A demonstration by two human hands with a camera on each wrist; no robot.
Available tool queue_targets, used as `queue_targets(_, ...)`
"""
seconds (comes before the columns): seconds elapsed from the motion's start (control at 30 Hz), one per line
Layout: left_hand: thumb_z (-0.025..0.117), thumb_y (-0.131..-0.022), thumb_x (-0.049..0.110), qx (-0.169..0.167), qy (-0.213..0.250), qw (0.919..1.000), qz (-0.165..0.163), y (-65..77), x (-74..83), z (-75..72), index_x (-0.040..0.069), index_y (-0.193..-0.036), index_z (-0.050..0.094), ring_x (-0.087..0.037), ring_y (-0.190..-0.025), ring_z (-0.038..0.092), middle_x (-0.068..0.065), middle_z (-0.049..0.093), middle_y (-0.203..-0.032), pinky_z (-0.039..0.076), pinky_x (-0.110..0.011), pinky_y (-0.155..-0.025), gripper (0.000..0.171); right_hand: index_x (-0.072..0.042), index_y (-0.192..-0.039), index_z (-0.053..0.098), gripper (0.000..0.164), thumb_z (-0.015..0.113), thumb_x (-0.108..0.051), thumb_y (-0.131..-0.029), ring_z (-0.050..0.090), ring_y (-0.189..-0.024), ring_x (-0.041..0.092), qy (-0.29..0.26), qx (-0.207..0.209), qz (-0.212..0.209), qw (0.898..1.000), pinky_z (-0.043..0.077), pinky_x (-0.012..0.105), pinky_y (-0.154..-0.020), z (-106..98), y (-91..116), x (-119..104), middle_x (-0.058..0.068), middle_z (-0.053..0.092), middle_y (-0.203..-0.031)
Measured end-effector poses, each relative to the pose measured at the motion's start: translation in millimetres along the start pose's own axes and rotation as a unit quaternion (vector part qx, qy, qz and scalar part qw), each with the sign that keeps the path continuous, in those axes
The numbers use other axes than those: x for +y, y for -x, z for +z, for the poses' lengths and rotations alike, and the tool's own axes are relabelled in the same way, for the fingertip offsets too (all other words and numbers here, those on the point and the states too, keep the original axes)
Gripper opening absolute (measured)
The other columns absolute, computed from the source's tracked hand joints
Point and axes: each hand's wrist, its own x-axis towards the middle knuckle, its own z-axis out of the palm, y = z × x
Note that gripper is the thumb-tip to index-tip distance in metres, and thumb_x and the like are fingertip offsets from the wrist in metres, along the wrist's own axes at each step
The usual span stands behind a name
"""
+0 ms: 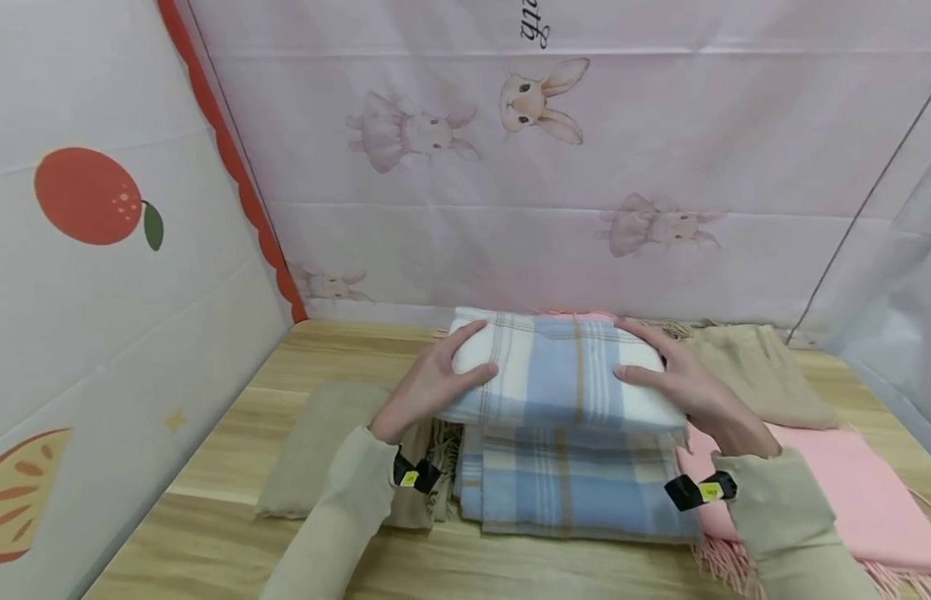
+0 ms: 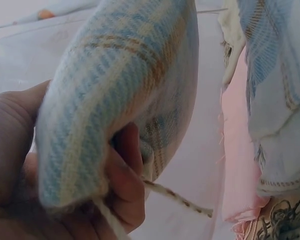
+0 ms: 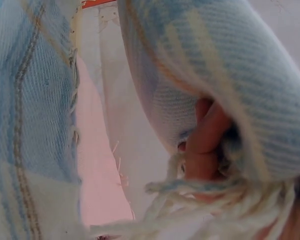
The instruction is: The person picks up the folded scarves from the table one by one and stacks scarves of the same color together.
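Note:
A folded plaid scarf [image 1: 558, 367] in blue, white and tan is held up by both hands, one at each end. My left hand [image 1: 435, 379] grips its left end, thumb on the near face; in the left wrist view, fingers [image 2: 124, 185] curl under the cloth. At the right end my right hand [image 1: 686, 379] grips likewise, and its fingers [image 3: 207, 140] tuck under a fold beside pale fringe [image 3: 230, 195]. Below lies more matching plaid cloth [image 1: 585, 492] on the table; whether it joins the held part I cannot tell.
The wooden table [image 1: 217, 467] carries a folded beige cloth [image 1: 322, 433] with fringe on the left. Right of the plaid lies a pink fringed scarf [image 1: 833, 483], with another beige cloth [image 1: 758, 375] behind it. A rabbit-printed curtain [image 1: 435, 242] hangs at the back.

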Motion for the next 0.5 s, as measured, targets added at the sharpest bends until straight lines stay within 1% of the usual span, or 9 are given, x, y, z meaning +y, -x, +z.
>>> queue_targets(0.1,0.070,-0.096,0.039,0.001,0.001,1.0000,-0.001,3.1,-0.2,-0.4,0.029,-0.158,0.039,-0.035,-0.144,0.036,-0.009,0.037,-0.160,0.033,-0.062,-0.110,0.070,-0.014,-0.163,0.023,0.076,0.066,-0.017,-0.101,0.058,-0.106,0.015,-0.009,-0.006,-0.006,1.000,0.056,0.031,-0.076,0.9,1.7,1.0,0.021,0.018,-0.163)
queue_targets(0.2,0.071,-0.096,0.039,-0.004,-0.002,1.0000,0.004,5.1,1.0,0.0,0.028,-0.158,0.039,-0.034,-0.145,0.035,-0.009,0.037,-0.160,0.033,-0.061,-0.111,0.071,-0.013,-0.163,0.022,0.076,0.065,-0.015,-0.101,0.057,-0.107,0.014,-0.020,-0.008,-0.008,1.000,0.056,0.031,-0.077,1.3,5.9,2.2,0.022,0.021,-0.161)
queue_targets(0.4,0.071,-0.096,0.038,-0.009,-0.001,0.9997,0.021,5.5,4.2,3.0,0.026,-0.158,0.039,-0.035,-0.145,0.035,-0.010,0.038,-0.160,0.032,-0.061,-0.111,0.071,-0.013,-0.164,0.019,0.076,0.063,-0.013,-0.101,0.055,-0.106,0.016,-0.026,-0.001,-0.012,1.000,0.055,0.032,-0.076,0.2,13.9,4.4,0.025,0.029,-0.153)
queue_targets(0.5,0.070,-0.097,0.036,-0.012,0.001,0.9996,0.028,6.7,5.8,4.1,0.024,-0.158,0.039,-0.035,-0.145,0.035,-0.011,0.038,-0.159,0.032,-0.061,-0.112,0.070,-0.013,-0.164,0.020,0.076,0.063,-0.014,-0.101,0.054,-0.105,0.018,-0.021,0.006,-0.010,1.000,0.054,0.032,-0.074,0.0,17.9,4.7,0.026,0.029,-0.151)
